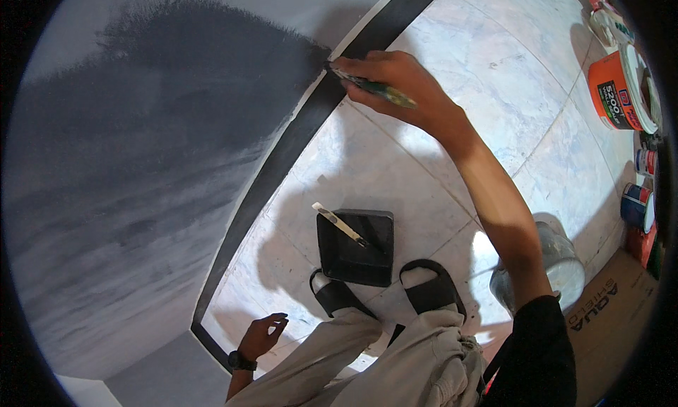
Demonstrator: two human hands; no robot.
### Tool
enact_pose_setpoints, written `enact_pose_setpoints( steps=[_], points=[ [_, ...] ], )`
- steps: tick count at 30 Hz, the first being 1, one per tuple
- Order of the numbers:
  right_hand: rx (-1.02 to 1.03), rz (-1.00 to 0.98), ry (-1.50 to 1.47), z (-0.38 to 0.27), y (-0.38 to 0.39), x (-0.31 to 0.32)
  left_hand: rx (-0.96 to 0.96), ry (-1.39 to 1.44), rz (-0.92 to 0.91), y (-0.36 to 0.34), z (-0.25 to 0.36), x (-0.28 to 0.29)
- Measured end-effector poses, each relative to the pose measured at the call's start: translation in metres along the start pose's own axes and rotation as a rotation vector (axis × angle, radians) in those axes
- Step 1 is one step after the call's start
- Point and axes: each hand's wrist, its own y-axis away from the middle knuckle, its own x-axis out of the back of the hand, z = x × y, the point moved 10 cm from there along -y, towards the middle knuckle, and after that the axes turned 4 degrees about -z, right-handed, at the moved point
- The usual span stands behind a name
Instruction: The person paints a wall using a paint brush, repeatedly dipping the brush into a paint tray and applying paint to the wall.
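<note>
My right hand (417, 89) reaches out to the wall's bottom edge, closed round a paintbrush (393, 95) with a green and yellowish handle. The bristle end meets the dark grey painted wall (162, 103), just above the pale strip over the black baseboard (277, 149). Lower left, beside my knee, my left hand (261, 334) hangs with loosely bent fingers, thumb apart from them. Nothing shows in its grasp, though a fingertip looks dark. Between my feet and the wall lies a black paint tray (354, 266); a second brush with a pale handle (337, 222) leans over its far-left rim.
A metal bucket (565, 255) stands under my right forearm. Along the right edge are an orange tub (611, 89), a blue paint can (636, 206) and a cardboard box (607, 329). Marbled tiles (487, 68) cover the floor. My sandalled feet flank the tray's near side.
</note>
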Motion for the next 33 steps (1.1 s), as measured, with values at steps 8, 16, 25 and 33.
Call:
enact_pose_setpoints(
  steps=[8, 16, 25, 33],
  points=[
    [0.151, 0.116, 0.206, -0.031, -0.062, 0.000, 0.002, -0.036, -0.009, -0.003, 0.013, 0.002],
    [0.346, 0.530, -0.094, -0.083, -0.080, 0.068, 0.043, -0.066, -0.021, -0.003, 0.005, 0.006],
    [0.051, 0.073, -0.003, 0.013, -0.001, -0.013, -0.033, -0.029, -0.001, 0.004, 0.001, 0.002],
    [0.138, 0.042, 0.220, -0.015, -0.045, -0.008, 0.000, 0.001, 0.005, 0.000, 0.009, 0.005]
  ],
)
